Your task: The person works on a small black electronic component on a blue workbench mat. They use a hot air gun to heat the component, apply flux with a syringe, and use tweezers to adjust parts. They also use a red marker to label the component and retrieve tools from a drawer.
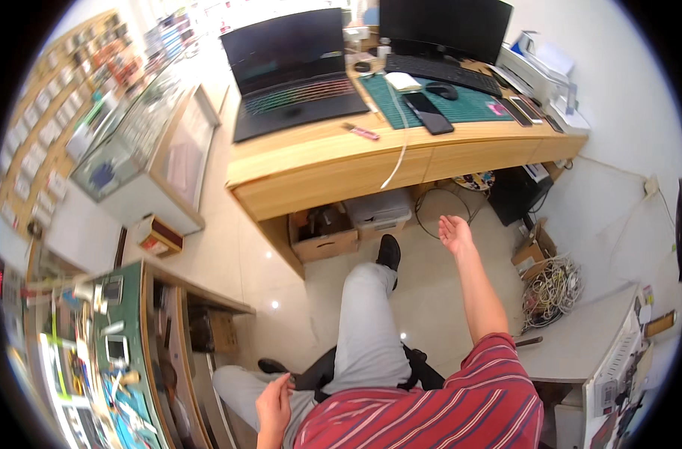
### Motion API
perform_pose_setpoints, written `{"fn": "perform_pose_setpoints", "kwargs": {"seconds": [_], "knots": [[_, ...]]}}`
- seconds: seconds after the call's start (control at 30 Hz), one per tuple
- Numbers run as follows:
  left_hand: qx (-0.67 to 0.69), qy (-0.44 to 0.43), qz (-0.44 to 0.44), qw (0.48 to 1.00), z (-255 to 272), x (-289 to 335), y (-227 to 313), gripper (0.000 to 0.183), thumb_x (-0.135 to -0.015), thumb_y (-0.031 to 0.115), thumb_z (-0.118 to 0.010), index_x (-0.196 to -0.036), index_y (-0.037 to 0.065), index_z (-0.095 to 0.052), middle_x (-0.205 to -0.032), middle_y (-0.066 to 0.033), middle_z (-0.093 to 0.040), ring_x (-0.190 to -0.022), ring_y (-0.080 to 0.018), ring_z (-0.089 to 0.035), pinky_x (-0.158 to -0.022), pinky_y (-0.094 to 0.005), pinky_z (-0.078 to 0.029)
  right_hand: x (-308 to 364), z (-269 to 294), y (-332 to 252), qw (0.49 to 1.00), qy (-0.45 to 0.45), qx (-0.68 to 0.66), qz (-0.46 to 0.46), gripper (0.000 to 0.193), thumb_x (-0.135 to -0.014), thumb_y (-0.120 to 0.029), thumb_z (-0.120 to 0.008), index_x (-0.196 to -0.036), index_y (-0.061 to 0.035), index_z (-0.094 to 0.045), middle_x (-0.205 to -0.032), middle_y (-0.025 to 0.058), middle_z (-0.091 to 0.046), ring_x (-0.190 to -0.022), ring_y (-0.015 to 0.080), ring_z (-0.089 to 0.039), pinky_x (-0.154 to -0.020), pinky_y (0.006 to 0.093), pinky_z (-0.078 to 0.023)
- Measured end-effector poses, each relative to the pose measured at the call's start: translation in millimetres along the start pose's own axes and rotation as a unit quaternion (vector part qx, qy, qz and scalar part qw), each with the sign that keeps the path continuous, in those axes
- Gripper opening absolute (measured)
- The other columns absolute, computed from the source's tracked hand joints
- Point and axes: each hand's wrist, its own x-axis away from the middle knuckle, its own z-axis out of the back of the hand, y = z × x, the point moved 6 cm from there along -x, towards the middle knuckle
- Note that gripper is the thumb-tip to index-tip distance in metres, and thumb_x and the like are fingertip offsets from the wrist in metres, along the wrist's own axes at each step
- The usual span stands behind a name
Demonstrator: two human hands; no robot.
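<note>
Wooden desk (318,183) beyond the loosely uncurled right hand (455,233), left hand (274,405) half-curled near grey trousers (367,322), grip unclear

Right hand (455,234) stretched well forward, left hand (273,410) low beside the body.
The bare right forearm (481,295) runs out from a short sleeve (484,363), palm seemingly turned upward, fingers side by side and slightly bent. The left hand's fingers are curled; whether they grip anything is hard to tell. The two hands are well apart.
</note>
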Motion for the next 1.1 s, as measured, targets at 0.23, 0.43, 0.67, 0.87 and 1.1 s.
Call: {"fn": "perform_pose_setpoints", "kwargs": {"seconds": [0.23,0.43,0.67,0.87,1.1], "knots": [[0.002,-0.117,0.020,0.993,-90,-99,16,0.044,-0.096,0.006,-0.066,-0.139,0.001,-0.056,-0.094,-0.0109,-0.076,-0.075,-0.0246,-0.073,-0.070,-0.0349,-0.058,-83,-53,-77,0.983,-0.093,-0.147,0.064,0.023,-0.086,-0.001,-0.054,-0.108,-0.0065,-0.059,-0.114,0.0055,-0.068,-0.108,0.0237,-0.064,-0.101,0.0453,-0.049],[0.059,-0.163,-0.108,0.979,-161,-213,123,0.052,-0.093,0.001,-0.070,-0.142,0.000,-0.054,-0.104,-0.0114,-0.075,-0.073,-0.0239,-0.071,-0.066,-0.0348,-0.057,-90,-44,-91,0.989,-0.083,-0.095,0.079,0.032,-0.079,0.010,-0.048,-0.108,-0.0028,-0.056,-0.107,0.0107,-0.064,-0.100,0.0242,-0.062,-0.098,0.0440,-0.052],[0.068,-0.153,-0.288,0.943,-212,-304,228,0.050,-0.088,0.000,-0.072,-0.136,0.004,-0.061,-0.107,-0.0102,-0.073,-0.088,-0.0276,-0.070,-0.077,-0.0384,-0.055,-2,-3,-88,0.997,-0.017,-0.063,0.037,0.041,-0.083,0.011,-0.045,-0.122,0.0001,-0.054,-0.102,0.0088,-0.061,-0.089,0.0247,-0.062,-0.103,0.0444,-0.052],[0.064,-0.096,-0.379,0.918,-238,-388,330,0.034,-0.085,-0.003,-0.071,-0.119,0.004,-0.068,-0.108,-0.0139,-0.071,-0.099,-0.0351,-0.065,-0.087,-0.0426,-0.050,46,26,-93,0.999,-0.047,-0.012,-0.008,0.045,-0.094,0.003,-0.048,-0.139,0.0058,-0.047,-0.129,0.0170,-0.064,-0.110,0.0247,-0.065,-0.107,0.0427,-0.052],[-0.200,-0.225,-0.385,0.872,-321,-441,366,0.016,-0.085,0.004,-0.067,-0.100,0.005,-0.072,-0.098,-0.0121,-0.071,-0.093,-0.0287,-0.069,-0.080,-0.0390,-0.053,90,36,-158,0.967,-0.059,0.214,0.122,0.035,-0.099,-0.004,-0.057,-0.133,0.0046,-0.059,-0.118,0.0134,-0.070,-0.107,0.0206,-0.068,-0.096,0.0342,-0.053]]}}
